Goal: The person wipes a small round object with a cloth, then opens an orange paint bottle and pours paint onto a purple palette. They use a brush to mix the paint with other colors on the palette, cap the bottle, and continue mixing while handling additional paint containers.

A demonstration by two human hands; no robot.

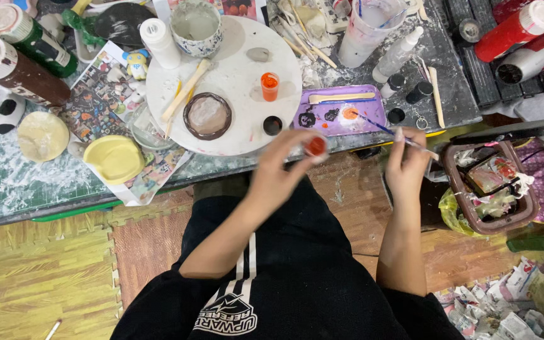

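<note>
orange piece [315, 146] one, paintbrush [385, 130] one

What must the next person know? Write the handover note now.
Left hand: holds a small orange piece, blurred.
Right hand: holds a thin paintbrush, tip at the orange blob on the purple palette.
Open orange paint pot and brown bowl stand on the white turntable.
Done: orange paint is out on the palette; the piece shows orange.
Left: cannot tell how much is unpainted.
</note>
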